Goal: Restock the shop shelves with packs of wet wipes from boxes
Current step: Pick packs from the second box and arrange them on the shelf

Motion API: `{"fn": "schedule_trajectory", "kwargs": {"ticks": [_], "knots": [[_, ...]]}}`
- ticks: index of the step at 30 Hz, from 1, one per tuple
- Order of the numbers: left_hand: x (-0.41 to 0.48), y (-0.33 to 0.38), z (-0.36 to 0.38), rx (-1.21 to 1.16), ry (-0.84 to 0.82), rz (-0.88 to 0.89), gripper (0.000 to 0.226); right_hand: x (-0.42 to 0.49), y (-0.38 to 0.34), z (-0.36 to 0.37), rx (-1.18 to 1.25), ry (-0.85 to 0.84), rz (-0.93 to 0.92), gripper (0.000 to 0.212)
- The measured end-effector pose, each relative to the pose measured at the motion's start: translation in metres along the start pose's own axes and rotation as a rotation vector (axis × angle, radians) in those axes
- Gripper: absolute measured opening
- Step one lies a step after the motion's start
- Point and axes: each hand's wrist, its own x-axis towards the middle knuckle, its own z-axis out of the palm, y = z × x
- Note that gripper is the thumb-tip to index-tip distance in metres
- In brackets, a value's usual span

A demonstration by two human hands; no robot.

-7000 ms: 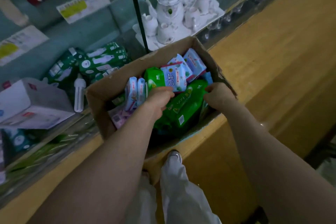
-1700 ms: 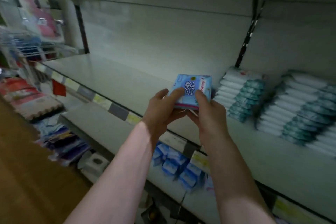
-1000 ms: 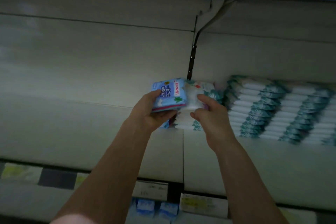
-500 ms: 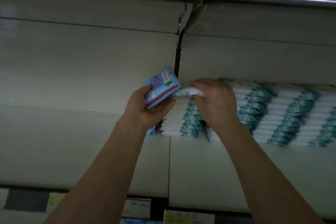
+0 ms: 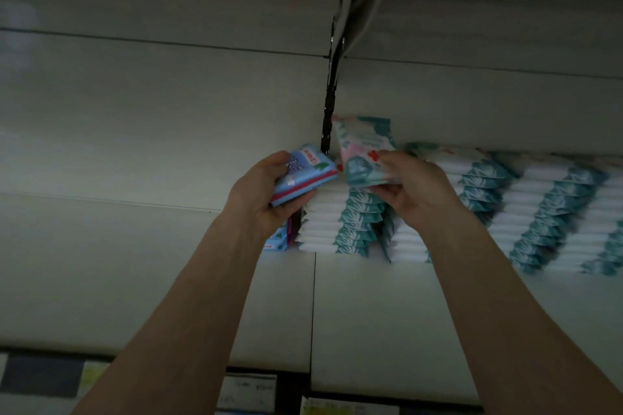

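1. Two packs are held over the shelf (image 5: 371, 313): a blue pack (image 5: 303, 173) is clamped in the left hand (image 5: 259, 192) (fingers curled beneath).
2. A white-and-teal pack (image 5: 362, 155), flat on the leftmost stack (image 5: 337, 226) a moment earlier, has been lifted and tilted, pinched by the right hand (image 5: 414, 192).
3. Rearranging is likely under way; the blue pack is not yet shelved.

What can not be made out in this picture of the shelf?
Head view only:
1. Print on the blue pack in the left hand: too small and blurred.
2. Lower blue packs: mostly hidden by the left hand, so no count.
3. Rightmost stacks: blurred, cut off by the right edge.
4. Price labels: dark, cut off by the bottom edge.
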Motion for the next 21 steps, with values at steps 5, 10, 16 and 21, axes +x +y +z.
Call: {"fn": "schedule_trajectory", "kwargs": {"ticks": [5,10,16,21], "knots": [[-0.004,0.007,0.007,0.066,-0.018,0.048,0.009,0.0,-0.003,0.006,0.018,0.05,-0.01,0.011],[-0.006,0.009,0.006,0.115,-0.027,0.082,0.007,0.001,-0.009,0.018,0.348,-0.084,0.091,0.012],[-0.01,0.009,0.012,0.371,-0.113,0.154,0.024,-0.001,0.004,0.043,0.169,-0.105,0.035,0.006],[-0.013,0.022,0.014,0.427,-0.038,0.184,0.009,0.0,0.002,0.031,0.051,-0.136,0.08,0.007]]}}
